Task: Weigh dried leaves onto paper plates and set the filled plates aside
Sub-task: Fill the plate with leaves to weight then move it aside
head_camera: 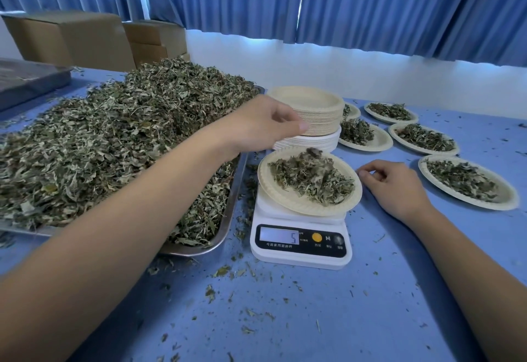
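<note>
Dried leaves (313, 179) heap a plate (299, 207) on the scale (301, 243), mid-table (370, 304). Light and floppy, it probably wants lifting under the rim. The left hand (256, 125) hovers above with fingers curled, any pinch unclear. The right hand (390, 183) rests beside it, loosely curled and empty.

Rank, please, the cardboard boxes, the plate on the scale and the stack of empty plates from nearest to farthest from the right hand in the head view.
From the right hand:
1. Plate on the scale, just left of the fingertips.
2. Stack of empty plates, behind that plate, farther back.
3. Cardboard boxes, far back on the left.
</note>
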Action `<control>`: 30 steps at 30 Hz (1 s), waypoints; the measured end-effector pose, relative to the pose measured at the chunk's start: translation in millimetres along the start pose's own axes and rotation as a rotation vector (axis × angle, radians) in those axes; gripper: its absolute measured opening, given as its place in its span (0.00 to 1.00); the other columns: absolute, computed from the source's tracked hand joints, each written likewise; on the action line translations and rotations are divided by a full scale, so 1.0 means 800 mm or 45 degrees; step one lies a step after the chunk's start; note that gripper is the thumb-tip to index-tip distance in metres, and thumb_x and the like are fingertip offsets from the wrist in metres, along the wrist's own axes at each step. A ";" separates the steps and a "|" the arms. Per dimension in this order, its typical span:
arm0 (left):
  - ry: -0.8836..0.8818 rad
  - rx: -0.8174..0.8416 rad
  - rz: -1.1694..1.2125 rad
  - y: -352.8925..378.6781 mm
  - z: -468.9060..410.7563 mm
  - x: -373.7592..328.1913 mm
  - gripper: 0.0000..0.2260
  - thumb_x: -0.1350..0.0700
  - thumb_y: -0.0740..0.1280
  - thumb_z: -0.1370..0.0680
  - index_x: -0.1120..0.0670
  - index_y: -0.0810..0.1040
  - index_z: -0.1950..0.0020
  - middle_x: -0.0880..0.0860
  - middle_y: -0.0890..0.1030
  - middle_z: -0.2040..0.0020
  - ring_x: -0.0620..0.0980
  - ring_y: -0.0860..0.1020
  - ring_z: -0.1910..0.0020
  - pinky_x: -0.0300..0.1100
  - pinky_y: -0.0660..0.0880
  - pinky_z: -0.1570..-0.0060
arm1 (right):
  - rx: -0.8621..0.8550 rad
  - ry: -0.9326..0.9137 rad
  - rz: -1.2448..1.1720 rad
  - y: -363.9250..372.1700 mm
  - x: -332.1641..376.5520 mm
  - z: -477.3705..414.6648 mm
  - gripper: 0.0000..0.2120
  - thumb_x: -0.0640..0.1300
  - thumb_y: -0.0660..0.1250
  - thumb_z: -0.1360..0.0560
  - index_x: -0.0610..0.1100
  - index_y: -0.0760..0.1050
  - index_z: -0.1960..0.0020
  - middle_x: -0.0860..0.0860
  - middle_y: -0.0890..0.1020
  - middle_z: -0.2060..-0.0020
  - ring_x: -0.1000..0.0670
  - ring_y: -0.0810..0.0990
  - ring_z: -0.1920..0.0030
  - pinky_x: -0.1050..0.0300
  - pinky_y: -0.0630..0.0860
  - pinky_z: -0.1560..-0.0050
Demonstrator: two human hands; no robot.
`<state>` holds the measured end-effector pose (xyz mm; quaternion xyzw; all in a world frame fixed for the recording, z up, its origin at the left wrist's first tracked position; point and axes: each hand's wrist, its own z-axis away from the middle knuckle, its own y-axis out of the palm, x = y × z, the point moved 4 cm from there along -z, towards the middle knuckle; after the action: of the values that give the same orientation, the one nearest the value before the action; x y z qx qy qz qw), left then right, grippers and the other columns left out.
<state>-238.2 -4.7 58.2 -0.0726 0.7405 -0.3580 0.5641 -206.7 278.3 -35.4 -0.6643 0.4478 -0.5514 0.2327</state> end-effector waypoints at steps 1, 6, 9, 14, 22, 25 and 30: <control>0.049 -0.103 -0.107 -0.008 -0.001 -0.001 0.11 0.45 0.71 0.22 0.49 0.85 0.44 0.46 0.84 0.49 0.44 0.82 0.48 0.45 0.80 0.44 | -0.002 -0.002 -0.001 0.000 0.000 0.000 0.07 0.48 0.67 0.19 0.54 0.83 0.53 0.47 0.81 0.70 0.47 0.80 0.65 0.52 0.74 0.65; -0.010 -0.068 -0.632 -0.046 -0.001 0.012 0.09 0.53 0.68 0.19 0.53 0.84 0.43 0.48 0.83 0.49 0.48 0.80 0.50 0.43 0.75 0.48 | -0.016 0.004 -0.001 -0.002 0.000 0.001 0.07 0.47 0.68 0.20 0.55 0.83 0.54 0.48 0.82 0.70 0.49 0.80 0.65 0.50 0.77 0.62; -0.243 0.240 -0.930 -0.055 0.005 0.039 0.09 0.53 0.72 0.22 0.53 0.83 0.43 0.50 0.83 0.48 0.51 0.80 0.49 0.47 0.77 0.44 | -0.015 0.009 -0.005 -0.002 0.000 0.001 0.07 0.47 0.68 0.20 0.55 0.83 0.54 0.51 0.81 0.71 0.50 0.79 0.65 0.52 0.74 0.64; -0.339 0.611 -1.101 -0.047 0.011 0.061 0.12 0.46 0.77 0.28 0.48 0.84 0.47 0.43 0.81 0.56 0.42 0.77 0.57 0.41 0.73 0.53 | -0.004 0.004 -0.004 -0.001 0.000 0.001 0.07 0.47 0.68 0.20 0.55 0.83 0.54 0.50 0.81 0.71 0.50 0.79 0.65 0.54 0.72 0.66; -0.261 0.703 -1.049 -0.040 0.012 0.062 0.03 0.51 0.75 0.27 0.48 0.86 0.56 0.38 0.80 0.69 0.42 0.76 0.64 0.40 0.73 0.58 | -0.009 -0.006 -0.006 -0.001 -0.001 0.000 0.07 0.48 0.68 0.20 0.55 0.83 0.55 0.47 0.81 0.70 0.48 0.79 0.66 0.52 0.74 0.65; -0.286 0.732 -0.923 -0.047 0.017 0.056 0.08 0.50 0.77 0.28 0.49 0.86 0.52 0.39 0.84 0.64 0.43 0.80 0.58 0.43 0.75 0.49 | -0.012 -0.004 -0.008 -0.001 -0.001 -0.001 0.07 0.48 0.68 0.20 0.55 0.83 0.55 0.48 0.81 0.71 0.49 0.80 0.66 0.52 0.74 0.64; -0.332 0.800 -1.024 -0.046 0.028 0.051 0.20 0.47 0.80 0.32 0.50 0.81 0.44 0.46 0.83 0.51 0.45 0.80 0.51 0.49 0.77 0.40 | -0.008 -0.009 -0.009 -0.001 -0.002 0.000 0.07 0.48 0.68 0.20 0.55 0.83 0.54 0.48 0.81 0.71 0.48 0.79 0.66 0.53 0.73 0.66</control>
<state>-243.7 -62.1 46.4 -0.2226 0.4347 -0.7389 0.4641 -206.5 279.7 -35.7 -0.6686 0.4462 -0.5485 0.2304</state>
